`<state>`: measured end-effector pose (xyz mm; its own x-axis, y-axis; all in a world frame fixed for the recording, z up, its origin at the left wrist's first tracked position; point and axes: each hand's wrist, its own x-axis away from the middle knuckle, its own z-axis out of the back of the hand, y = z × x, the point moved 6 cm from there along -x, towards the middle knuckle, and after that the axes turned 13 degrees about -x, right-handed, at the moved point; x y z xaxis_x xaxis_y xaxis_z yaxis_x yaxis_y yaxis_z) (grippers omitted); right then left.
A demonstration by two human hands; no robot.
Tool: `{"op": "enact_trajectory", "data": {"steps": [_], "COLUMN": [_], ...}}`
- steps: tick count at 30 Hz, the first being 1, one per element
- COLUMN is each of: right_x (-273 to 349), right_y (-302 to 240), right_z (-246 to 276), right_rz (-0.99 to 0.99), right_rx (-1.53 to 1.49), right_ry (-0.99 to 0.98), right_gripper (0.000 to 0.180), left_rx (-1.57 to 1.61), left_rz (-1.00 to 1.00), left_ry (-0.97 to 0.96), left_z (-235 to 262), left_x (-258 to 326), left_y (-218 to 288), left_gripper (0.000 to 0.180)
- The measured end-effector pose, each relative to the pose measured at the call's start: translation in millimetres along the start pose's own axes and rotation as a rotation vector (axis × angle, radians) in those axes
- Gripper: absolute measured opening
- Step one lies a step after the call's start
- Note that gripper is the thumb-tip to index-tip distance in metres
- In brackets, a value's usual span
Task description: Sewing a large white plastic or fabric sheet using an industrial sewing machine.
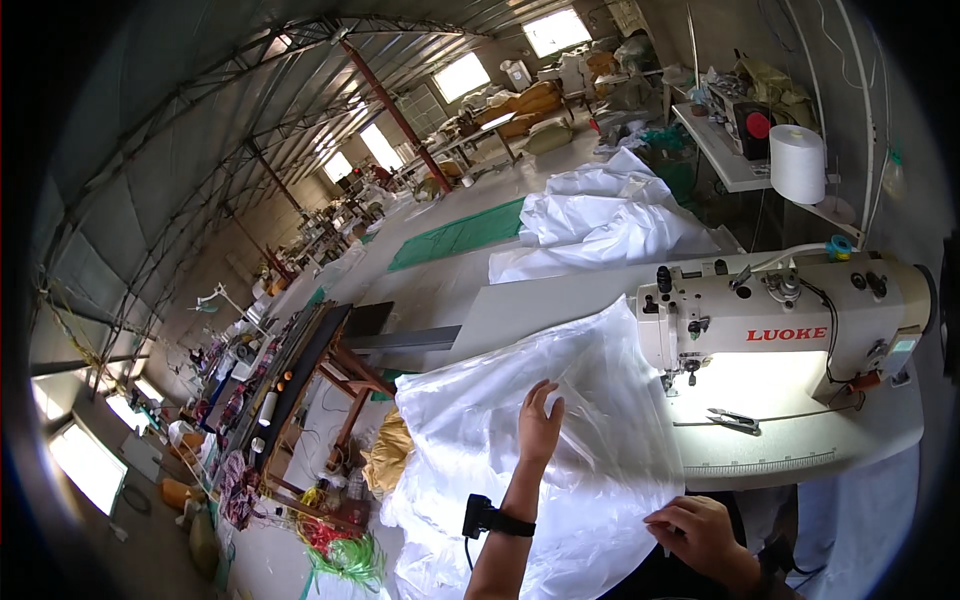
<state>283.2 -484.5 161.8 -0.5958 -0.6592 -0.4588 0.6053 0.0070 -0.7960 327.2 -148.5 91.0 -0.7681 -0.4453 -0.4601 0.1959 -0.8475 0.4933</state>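
A large, thin white plastic sheet (470, 430) lies crumpled over the front left of the sewing table and hangs down its near side. On it rests my left hand (541, 425), fingers stretched out and apart. My right hand (698, 533) is at the sheet's right edge, below the table's front edge, with thumb and fingers pinched together on that edge. A cream industrial sewing machine (780, 325) stands to the right, its lamp lit; the sheet's upper right corner reaches up beside the needle area. Small thread snips (734, 421) lie on the machine bed, apart from both hands.
More white sheeting (610, 215) is heaped beyond the table, next to a green mat (455, 237) on the floor. A white thread cone (798, 165) stands at the upper right. To the left are a wooden-legged rack (345, 400), a tan bag (388, 450) and green strips (350, 560).
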Motion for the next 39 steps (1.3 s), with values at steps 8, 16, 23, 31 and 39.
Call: {"op": "enact_trajectory", "data": {"steps": [8, 16, 23, 31, 39], "right_x": [-22.4, -20.8, -15.9, -4.1, -9.5], "right_y": [3.2, -4.2, -16.4, 27.2, -48.2], "right_z": [-95.7, -99.7, -102.2, -93.4, 8.9], "right_rz": [0.016, -0.092, 0.092, -0.198, 0.033], "right_rx": [-0.316, -0.118, -0.334, -0.597, -0.534], "right_ry": [-0.198, -0.325, -0.218, -0.109, 0.046], "right_gripper": [0.019, 0.022, 0.016, 0.015, 0.022], "left_rx": [1.021, 1.139, 1.168, 1.669, 1.517], "left_rz": [0.294, 0.272, 0.307, 0.461, 0.561], "left_ry": [-0.19, -0.211, -0.257, -0.422, -0.424], "left_z": [-30.2, -36.7, -39.4, -20.8, -20.3], "left_x": [-6.9, 6.6, 16.2, 14.1, 48.3], "left_y": [113.1, 120.8, 128.5, 167.5, 104.1], "left_gripper": [0.017, 0.015, 0.016, 0.015, 0.011]}}
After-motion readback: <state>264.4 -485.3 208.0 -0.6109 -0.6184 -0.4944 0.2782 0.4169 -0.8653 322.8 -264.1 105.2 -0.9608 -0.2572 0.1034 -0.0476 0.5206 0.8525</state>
